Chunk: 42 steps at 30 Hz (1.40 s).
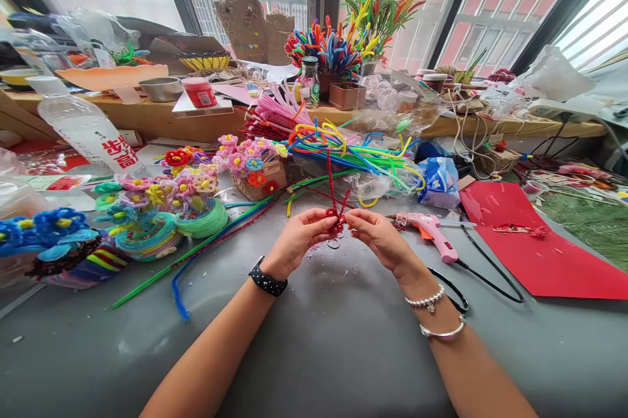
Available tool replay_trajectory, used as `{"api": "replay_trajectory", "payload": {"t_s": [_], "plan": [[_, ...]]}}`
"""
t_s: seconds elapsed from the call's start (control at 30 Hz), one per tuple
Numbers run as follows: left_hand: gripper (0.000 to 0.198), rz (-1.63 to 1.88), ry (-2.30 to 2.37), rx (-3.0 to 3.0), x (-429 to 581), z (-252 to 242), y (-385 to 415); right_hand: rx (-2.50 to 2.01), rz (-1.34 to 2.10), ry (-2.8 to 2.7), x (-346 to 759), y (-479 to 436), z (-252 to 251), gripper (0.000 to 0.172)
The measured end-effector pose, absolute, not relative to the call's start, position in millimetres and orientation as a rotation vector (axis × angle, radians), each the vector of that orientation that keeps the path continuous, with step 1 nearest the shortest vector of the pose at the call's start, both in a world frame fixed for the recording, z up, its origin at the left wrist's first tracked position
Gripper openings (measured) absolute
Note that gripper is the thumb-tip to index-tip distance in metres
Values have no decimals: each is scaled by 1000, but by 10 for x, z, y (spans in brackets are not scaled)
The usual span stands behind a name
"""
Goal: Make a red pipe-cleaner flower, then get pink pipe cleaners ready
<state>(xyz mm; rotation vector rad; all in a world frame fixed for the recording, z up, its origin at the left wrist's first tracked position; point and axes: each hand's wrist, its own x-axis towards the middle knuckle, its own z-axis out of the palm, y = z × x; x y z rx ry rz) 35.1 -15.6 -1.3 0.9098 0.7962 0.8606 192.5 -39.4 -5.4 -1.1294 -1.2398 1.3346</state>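
Observation:
A shiny dark red pipe cleaner (330, 176) is bent and twisted into a small shape between my hands, with two ends sticking up. My left hand (305, 235), with a black dotted band at the wrist, pinches it from the left. From the right, my right hand (377, 235) pinches the same piece with thumb and forefinger. Just below the fingertips a small metal ring (333, 243) shows; I cannot tell whether it hangs from the piece or lies on the table. A pink glue gun (432, 228) lies to the right of my right hand.
Bundles of coloured pipe cleaners (343, 150) lie behind my hands. Pots of fuzzy flowers (201, 209) and a clear bottle (83, 123) stand at left. A red sheet (554, 254) lies at right, with the black cord (495, 284) beside it. A cluttered wooden ledge (226, 117) runs behind.

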Motion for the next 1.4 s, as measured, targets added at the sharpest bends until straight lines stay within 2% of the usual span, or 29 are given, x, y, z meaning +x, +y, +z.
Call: {"api": "replay_trajectory", "payload": {"t_s": [0.07, 0.17, 0.27, 0.4, 0.53, 0.67, 0.8, 0.93, 1.1, 1.23, 1.3, 1.4], "plan": [[17, 851, 789, 873, 340, -7, -149, -1161, 1080, -1387, 1940, -396, -40, 17], [15, 834, 777, 833, 326, -12, -136, -1154, 505, -1688, 1955, -413, -22, 15], [15, 808, 753, 845, 323, -31, -131, -1110, 74, -1884, 1956, -437, -39, 19], [14, 802, 740, 855, 333, -37, -140, -1079, -220, -1972, 1952, -457, -85, 18], [17, 847, 777, 916, 349, -14, -165, -1091, -363, -1989, 1945, -461, -88, 16], [20, 949, 858, 1070, 373, -5, -186, -1133, -393, -1975, 1926, -460, -73, 14], [16, 1081, 959, 1408, 405, -39, -202, -1236, -232, -1999, 1904, -459, -79, 13], [8, 1174, 1109, 2029, 420, -70, -240, -1359, 40, -1923, 1860, -445, -100, 10], [15, 1168, 1165, 2395, 421, -102, -280, -1510, 530, -1654, 1803, -421, -85, 17], [14, 1236, 1138, 2265, 434, -123, -261, -1467, 682, -1636, 1866, -414, -45, 16], [11, 1241, 1108, 1985, 435, -113, -236, -1372, 633, -1704, 1927, -411, -29, 16], [17, 1132, 1036, 1515, 422, -77, -200, -1280, 425, -1777, 2006, -409, -19, 14]]}}
